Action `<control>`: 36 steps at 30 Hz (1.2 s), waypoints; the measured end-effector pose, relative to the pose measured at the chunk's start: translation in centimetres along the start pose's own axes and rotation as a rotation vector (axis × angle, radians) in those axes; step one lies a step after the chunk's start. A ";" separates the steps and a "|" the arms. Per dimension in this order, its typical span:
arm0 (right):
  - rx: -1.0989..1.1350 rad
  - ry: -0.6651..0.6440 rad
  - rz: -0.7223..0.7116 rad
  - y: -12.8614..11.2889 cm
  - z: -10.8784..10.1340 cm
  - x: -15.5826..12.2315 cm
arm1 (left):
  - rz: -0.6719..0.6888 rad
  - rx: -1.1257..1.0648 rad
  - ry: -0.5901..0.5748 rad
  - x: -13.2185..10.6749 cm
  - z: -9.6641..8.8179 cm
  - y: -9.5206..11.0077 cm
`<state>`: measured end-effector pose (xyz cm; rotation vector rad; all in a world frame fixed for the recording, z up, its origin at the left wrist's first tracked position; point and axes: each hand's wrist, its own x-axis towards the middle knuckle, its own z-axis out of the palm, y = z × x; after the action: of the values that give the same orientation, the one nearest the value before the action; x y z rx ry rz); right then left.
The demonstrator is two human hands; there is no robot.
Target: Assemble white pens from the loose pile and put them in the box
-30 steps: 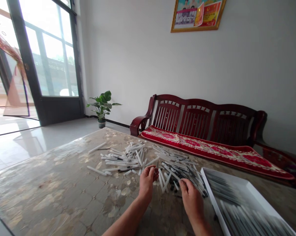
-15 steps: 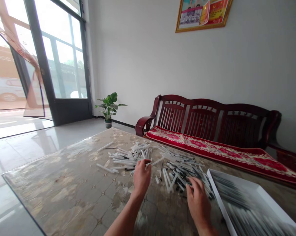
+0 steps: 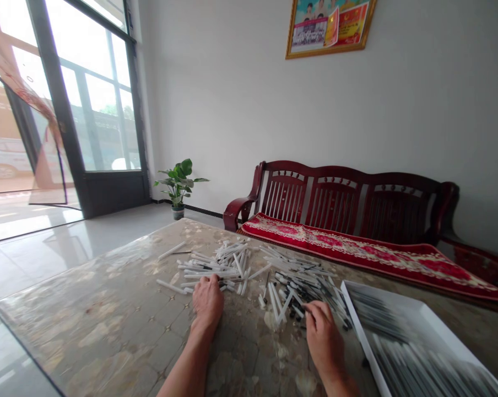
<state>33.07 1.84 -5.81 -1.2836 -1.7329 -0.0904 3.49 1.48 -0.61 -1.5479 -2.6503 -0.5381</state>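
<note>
R hand [image 3: 324,343] nearer tray [image 3: 358,331], fingers [image 3: 313,310] pinched on white pen [image 3: 297,310] lying up-left of tips, long axis diagonal; L hand [image 3: 207,302] at edge of pen pile [image 3: 236,264], its fingers hidden, can't tell.

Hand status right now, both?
Left hand: palm down at the edge of the pen pile, fingers hidden; cannot tell if holding anything.
Right hand: fingers curled against a white pen; cannot tell if gripped.

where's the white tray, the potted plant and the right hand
white tray [image 3: 360,331]: head view, on its left rim
potted plant [image 3: 178,186]: head view, on its leaves
right hand [image 3: 324,342]: head view, on the back of the hand
</note>
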 end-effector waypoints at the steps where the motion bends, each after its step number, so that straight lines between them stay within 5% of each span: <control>1: 0.003 -0.007 0.007 -0.1 0.0 0.0 | 0.007 0.007 -0.002 0.0 0.0 0.1; 22: 0.074 -0.019 0.026 -0.5 0.0 0.2 | 0.245 -0.055 -0.111 -1.1 0.5 3.5; 25: 0.099 -0.007 0.035 -0.9 -0.1 0.3 | 0.188 -0.322 -0.067 -0.9 1.0 4.1; 28: 0.156 -0.009 0.053 -1.6 -0.1 0.4 | 0.125 -0.843 -0.110 -0.9 1.9 4.9; 36: 0.204 -0.277 0.193 -5.3 -1.1 0.4 | -0.186 -1.681 -0.524 -5.7 2.9 9.1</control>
<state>29.61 -0.81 -2.56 -1.3498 -1.7845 0.3825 14.50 1.65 -1.89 -1.5503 -2.3966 -3.2760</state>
